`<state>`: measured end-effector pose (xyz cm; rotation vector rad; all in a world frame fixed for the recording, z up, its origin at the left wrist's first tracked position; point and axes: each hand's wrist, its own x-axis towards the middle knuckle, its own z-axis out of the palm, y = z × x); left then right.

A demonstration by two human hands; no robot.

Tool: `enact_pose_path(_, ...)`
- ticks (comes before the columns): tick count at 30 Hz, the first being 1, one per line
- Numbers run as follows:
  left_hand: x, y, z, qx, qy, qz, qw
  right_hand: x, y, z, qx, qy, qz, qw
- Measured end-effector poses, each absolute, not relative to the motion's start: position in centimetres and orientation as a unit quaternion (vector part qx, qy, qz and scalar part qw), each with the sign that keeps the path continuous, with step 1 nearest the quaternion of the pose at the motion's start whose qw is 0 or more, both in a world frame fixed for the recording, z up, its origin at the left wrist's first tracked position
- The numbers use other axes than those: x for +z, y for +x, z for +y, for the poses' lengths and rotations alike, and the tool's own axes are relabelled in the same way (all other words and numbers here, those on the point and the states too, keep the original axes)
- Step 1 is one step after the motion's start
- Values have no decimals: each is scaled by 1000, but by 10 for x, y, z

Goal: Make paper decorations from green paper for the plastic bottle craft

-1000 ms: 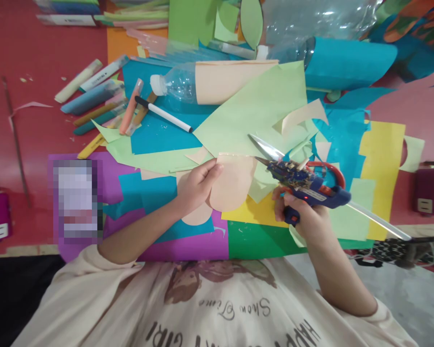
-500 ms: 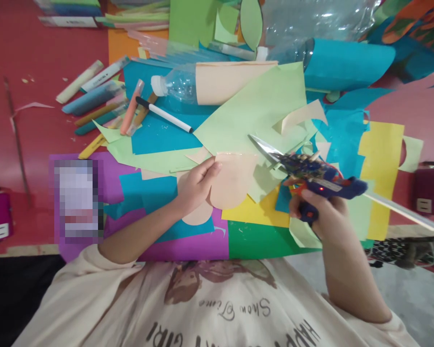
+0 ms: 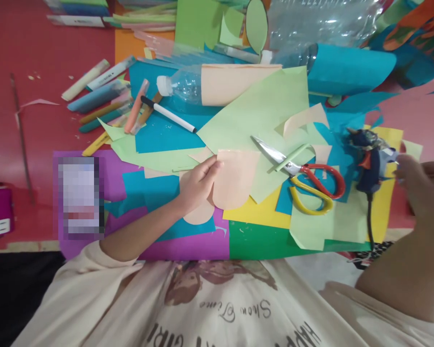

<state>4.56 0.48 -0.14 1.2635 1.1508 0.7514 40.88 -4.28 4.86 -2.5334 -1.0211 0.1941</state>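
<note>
My left hand [image 3: 198, 185] pinches the left edge of a peach paper cut-out [image 3: 235, 179] with a rounded lower end, pressing it on the layered paper. My right hand [image 3: 417, 185] is at the far right, blurred, just beside a blue hot glue gun [image 3: 371, 161] that stands on the yellow sheet [image 3: 383, 202]; I cannot tell whether the fingers still touch it. Scissors [image 3: 304, 173] with red and yellow handles lie open between the two hands on pale green paper.
Coloured sheets cover the red table [image 3: 39, 140]. A clear plastic bottle [image 3: 181, 84] wrapped in peach paper lies behind, with a black-capped marker [image 3: 168, 114] and several glue sticks and pens [image 3: 101, 103] at the left. A rolled blue sheet [image 3: 350, 67] is far right. The glue gun's cord [image 3: 369, 226] runs toward me.
My right hand carried the glue gun from beside the peach cut-out to the right and set it on the yellow sheet. The scissors are now uncovered. The left hand stayed put.
</note>
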Motion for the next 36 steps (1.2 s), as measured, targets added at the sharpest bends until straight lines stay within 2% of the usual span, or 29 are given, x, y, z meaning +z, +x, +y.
enact_pose_path(1,-2,46,5,325,540,496,597,51,400,-40,-9,-905,-382,187)
enact_pose_path(2,-2,45,4,327,536,498,599,52,390,-37,-56,-881,-420,213)
enact_pose_path(5,-3,45,3,327,528,501,603,40,355,-23,-39,-708,-655,261)
enact_pose_path(8,-4,45,3,329,526,490,612,19,330,-9,-16,-557,-802,215)
enact_pose_path(10,-3,45,4,330,526,479,620,8,324,-1,-1,-513,-835,198)
enact_pose_path(16,-1,46,4,340,529,487,607,10,328,13,60,-509,-830,220)
enact_pose_path(22,-3,47,3,351,517,480,616,32,296,9,89,-601,-723,328)
enact_pose_path(27,-6,45,2,334,502,501,622,34,256,10,187,-572,-685,410)
enact_pose_path(36,-10,45,3,322,512,498,621,12,233,8,84,-508,-769,380)
